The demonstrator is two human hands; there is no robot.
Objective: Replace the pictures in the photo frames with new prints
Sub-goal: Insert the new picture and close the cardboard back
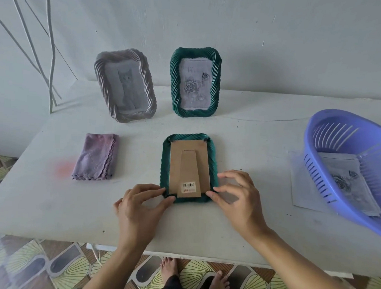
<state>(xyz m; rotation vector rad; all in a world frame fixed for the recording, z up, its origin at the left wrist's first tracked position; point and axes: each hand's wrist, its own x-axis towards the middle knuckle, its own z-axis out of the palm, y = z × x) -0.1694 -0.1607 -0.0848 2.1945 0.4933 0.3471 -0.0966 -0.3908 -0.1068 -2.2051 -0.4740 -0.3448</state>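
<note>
Now my left hand point(141, 206) and right hand point(237, 198) pinch the face-down green frame point(213, 163) at its near corners, fingers point(153, 189) curled, probably to free its cardboard backing point(176, 163).

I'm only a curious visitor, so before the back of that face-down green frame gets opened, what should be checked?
1. Green ribbed frame lies face down, flat on the white table: ok.
2. Brown cardboard backing faces up, uncovered: ok.
3. Left hand and right hand pinch the frame's near corners: ok.
4. Small dark corner tabs turned clear of the backing: cannot tell.
5. Grey rose print waits at the lilac plastic basket: ok.
6. Folded purple cloth lies apart from the frame: ok.
</note>
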